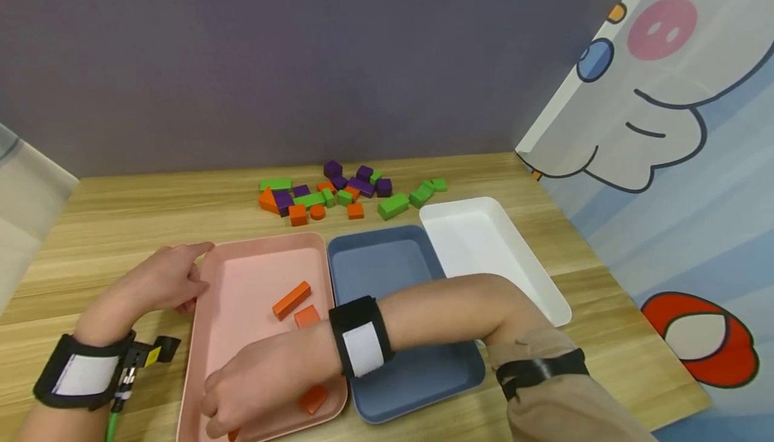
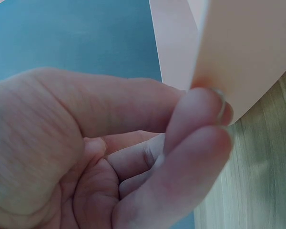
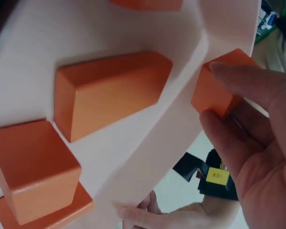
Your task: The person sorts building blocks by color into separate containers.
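My left hand (image 1: 170, 275) is at the left side of a pink tray (image 1: 242, 287). In the left wrist view its thumb and fingers (image 2: 200, 162) pinch the tray's thin wall. Bent across the front part of the same tray, my right hand (image 1: 263, 385) pinches a small orange block (image 3: 217, 88) between thumb and fingers, close to the tray's wall. Several other orange blocks lie inside the tray, among them a long bar (image 1: 292, 300) and a piece (image 1: 313, 399) near the front. The right forearm hides part of the tray.
A blue tray (image 1: 387, 260) stands right of the pink one, under the right forearm, with a white tray (image 1: 471, 234) beyond it. Behind the trays lie scattered green blocks (image 1: 394, 206), purple blocks (image 1: 383, 187) and orange blocks (image 1: 297, 215). A grey wall (image 1: 290, 59) rises behind the wooden table.
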The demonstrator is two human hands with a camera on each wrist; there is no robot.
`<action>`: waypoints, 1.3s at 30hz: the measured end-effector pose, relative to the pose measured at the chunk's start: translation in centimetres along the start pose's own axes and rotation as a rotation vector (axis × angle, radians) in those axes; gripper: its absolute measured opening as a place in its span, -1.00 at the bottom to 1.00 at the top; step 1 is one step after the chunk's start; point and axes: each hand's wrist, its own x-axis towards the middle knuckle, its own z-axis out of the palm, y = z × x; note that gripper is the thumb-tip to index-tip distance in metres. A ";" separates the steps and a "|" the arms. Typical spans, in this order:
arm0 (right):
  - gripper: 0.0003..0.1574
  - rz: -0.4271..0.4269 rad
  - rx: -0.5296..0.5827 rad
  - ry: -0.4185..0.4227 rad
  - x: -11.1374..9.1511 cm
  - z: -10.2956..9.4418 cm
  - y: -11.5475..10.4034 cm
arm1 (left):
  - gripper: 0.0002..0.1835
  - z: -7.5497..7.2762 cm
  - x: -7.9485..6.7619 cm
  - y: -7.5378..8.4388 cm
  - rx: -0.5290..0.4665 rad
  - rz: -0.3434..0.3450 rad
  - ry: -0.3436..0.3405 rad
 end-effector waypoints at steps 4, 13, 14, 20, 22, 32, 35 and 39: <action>-0.62 -0.008 -0.004 -0.009 0.4 0.4 -0.2 | -0.26 0.0 0.0 0.0 0.001 0.001 0.007; -0.63 0.003 0.007 -0.014 0.5 1.3 0.0 | -0.26 0.1 0.0 -0.1 -0.006 0.005 0.004; -0.63 0.003 0.019 -0.012 0.3 1.3 0.1 | -0.26 0.1 0.0 -0.1 -0.008 0.005 0.003; -0.61 0.047 0.014 0.018 -1.6 -0.3 0.4 | -0.26 0.1 0.0 0.0 -0.006 0.004 0.005; -0.62 0.081 -0.032 0.059 -2.5 -0.8 0.8 | -0.26 0.1 0.0 0.0 -0.002 0.005 0.007; -0.65 0.377 0.041 0.268 -8.6 -1.3 5.8 | -0.25 0.0 0.0 -0.1 -0.009 -0.007 -0.002; -0.66 0.502 0.090 0.320 -10.5 -0.6 8.2 | -0.25 0.1 0.0 -0.1 -0.008 -0.002 0.002; -0.66 0.659 0.143 0.364 -12.8 1.5 11.6 | -0.25 0.2 -0.1 -0.1 -0.014 0.006 0.006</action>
